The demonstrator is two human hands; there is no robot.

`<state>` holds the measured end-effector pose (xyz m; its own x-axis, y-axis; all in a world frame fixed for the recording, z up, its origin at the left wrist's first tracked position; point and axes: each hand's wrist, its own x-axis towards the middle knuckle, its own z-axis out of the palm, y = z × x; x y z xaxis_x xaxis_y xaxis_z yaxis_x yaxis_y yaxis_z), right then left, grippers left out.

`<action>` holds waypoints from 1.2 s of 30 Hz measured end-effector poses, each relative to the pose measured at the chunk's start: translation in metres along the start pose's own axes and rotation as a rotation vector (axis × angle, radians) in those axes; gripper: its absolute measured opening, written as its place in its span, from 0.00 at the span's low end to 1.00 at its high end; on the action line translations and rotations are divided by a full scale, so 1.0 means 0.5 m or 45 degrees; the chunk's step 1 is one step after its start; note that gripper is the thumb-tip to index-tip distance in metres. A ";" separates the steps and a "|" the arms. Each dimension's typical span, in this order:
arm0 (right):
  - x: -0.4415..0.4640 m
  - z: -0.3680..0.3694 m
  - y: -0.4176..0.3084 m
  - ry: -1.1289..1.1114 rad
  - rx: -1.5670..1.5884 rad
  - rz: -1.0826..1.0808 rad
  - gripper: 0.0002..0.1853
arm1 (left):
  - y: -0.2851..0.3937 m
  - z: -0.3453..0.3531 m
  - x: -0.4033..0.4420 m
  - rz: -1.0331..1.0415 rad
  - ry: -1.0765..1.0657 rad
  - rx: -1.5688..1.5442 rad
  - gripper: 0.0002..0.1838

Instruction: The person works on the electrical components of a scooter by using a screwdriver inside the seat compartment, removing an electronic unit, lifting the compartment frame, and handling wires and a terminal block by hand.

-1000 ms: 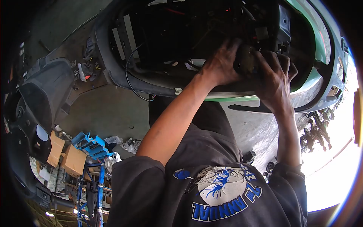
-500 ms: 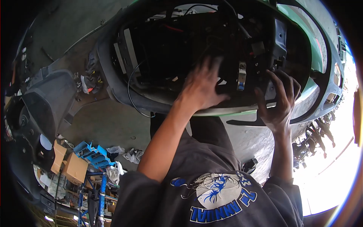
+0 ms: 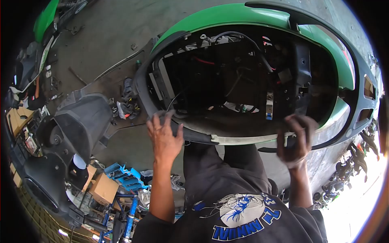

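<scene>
A scooter body with green panels (image 3: 227,15) lies across the upper middle, its oval underseat opening (image 3: 202,81) facing up, dark inside. At the opening's lower left edge, my left hand (image 3: 165,139) is open, fingers spread over the black rim (image 3: 146,95) beside a thin black cable (image 3: 173,100). My right hand (image 3: 296,141) hovers by the lower right edge, blurred, its fingers curved and thumb apart, with nothing visible in it. Between the hands runs a pale strip (image 3: 247,139) along the edge. A metal latch plate (image 3: 269,106) shows inside the opening.
The scooter's dark front section (image 3: 79,121) extends left. Below it are a cardboard box (image 3: 104,188), blue plastic bins (image 3: 125,176) and a blue rack (image 3: 130,214). The black grab rail (image 3: 352,121) curves around the right end. Dark parts (image 3: 356,158) lie on the floor at right.
My left hand has moved out of the opening, leftward to its rim. My right hand has dropped slightly toward the lower edge with fingers more curved. The view has shifted, showing more green panel.
</scene>
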<state>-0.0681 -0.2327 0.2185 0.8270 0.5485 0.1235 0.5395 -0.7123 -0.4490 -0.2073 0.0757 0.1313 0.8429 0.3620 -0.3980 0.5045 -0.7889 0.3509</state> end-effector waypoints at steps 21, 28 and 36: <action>0.094 0.489 -0.065 -0.536 0.238 0.556 0.20 | 0.042 0.149 0.378 0.901 0.134 -0.538 0.19; 0.099 0.486 -0.055 -0.582 0.374 0.894 0.24 | 0.055 0.197 0.380 0.595 0.339 -0.727 0.16; 0.153 0.416 -0.045 -0.600 0.382 0.784 0.26 | 0.018 0.201 0.412 0.520 0.239 -0.981 0.17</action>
<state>-0.0499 -0.0838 0.0540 0.7714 0.2723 -0.5752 -0.1082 -0.8346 -0.5402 -0.0477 0.0933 -0.0326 0.9672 0.2540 0.0045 0.0864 -0.3455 0.9344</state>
